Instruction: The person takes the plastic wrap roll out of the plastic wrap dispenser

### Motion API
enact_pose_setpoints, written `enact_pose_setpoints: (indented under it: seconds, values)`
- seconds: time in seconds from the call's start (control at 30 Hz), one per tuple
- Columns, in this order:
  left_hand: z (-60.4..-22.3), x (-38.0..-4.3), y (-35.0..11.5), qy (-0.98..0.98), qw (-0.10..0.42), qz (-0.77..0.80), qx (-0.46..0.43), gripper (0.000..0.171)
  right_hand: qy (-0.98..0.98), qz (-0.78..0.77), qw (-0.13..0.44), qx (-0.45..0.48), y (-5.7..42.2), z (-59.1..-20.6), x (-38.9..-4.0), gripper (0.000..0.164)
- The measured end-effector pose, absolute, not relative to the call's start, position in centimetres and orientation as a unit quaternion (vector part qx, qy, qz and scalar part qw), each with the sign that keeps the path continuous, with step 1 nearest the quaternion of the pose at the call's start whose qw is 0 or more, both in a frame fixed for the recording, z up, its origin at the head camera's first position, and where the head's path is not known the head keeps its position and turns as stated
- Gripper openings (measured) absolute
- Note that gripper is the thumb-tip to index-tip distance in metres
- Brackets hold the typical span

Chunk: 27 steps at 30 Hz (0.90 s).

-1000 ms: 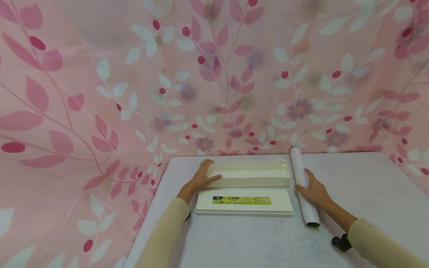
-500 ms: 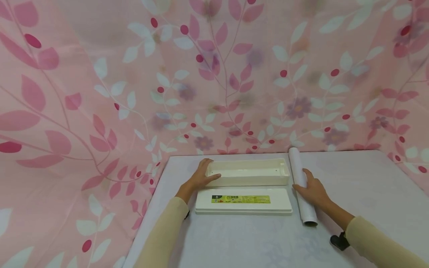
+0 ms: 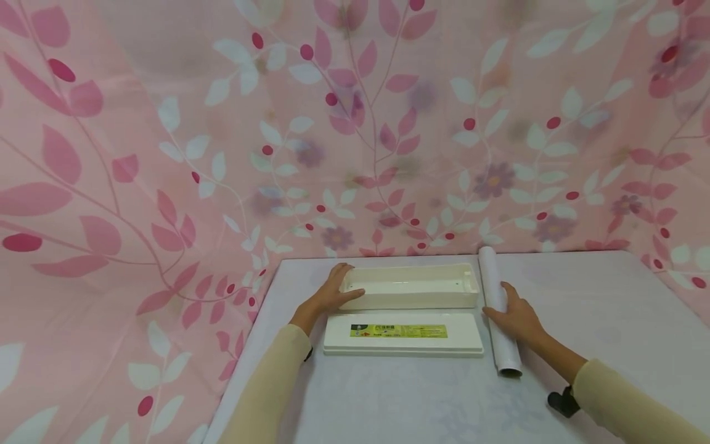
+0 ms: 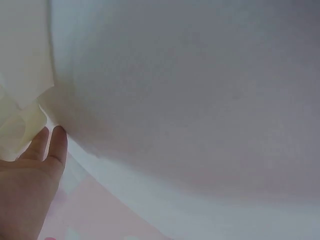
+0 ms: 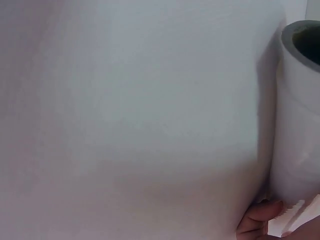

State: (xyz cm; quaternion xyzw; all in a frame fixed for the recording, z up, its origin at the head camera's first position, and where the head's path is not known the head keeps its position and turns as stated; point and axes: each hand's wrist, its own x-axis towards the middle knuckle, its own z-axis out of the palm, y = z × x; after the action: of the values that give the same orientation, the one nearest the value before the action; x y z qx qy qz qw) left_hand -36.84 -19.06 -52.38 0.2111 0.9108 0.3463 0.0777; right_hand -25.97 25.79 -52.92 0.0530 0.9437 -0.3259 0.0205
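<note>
A long, open cream plastic box (image 3: 410, 301) lies across the far part of the table. At its left end my left hand (image 3: 327, 295) holds it, thumb over the front rim and fingers around the far corner. Just in front of the box rests its flat white lid (image 3: 402, 343), bearing a yellow-green label. To the right, a white roll of cling film (image 3: 498, 320) lies lengthwise on the table, with a hollow core (image 5: 310, 42) visible in the right wrist view. My right hand (image 3: 518, 317) grips the roll near its middle, thumb on the left side and fingers on the right.
A pale cloth covers the table (image 3: 399, 401). Behind it and at the left hangs a pink curtain (image 3: 377, 142) with a leaf pattern. The roll's far end reaches close to the table's back edge.
The near end of the roll has swung slightly left toward the lid, with my right hand following. My left hand, the box and the lid stay in place.
</note>
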Motion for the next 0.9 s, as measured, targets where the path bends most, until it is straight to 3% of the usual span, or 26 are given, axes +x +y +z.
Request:
enact_pose_setpoints:
  seconds: [0.9]
  values:
    - [-51.7, -37.0, -19.0, 0.923, 0.089, 0.326, 0.185, 0.098, 0.948, -0.315, 0.035, 0.026, 26.2, -53.0, -27.1, 0.092]
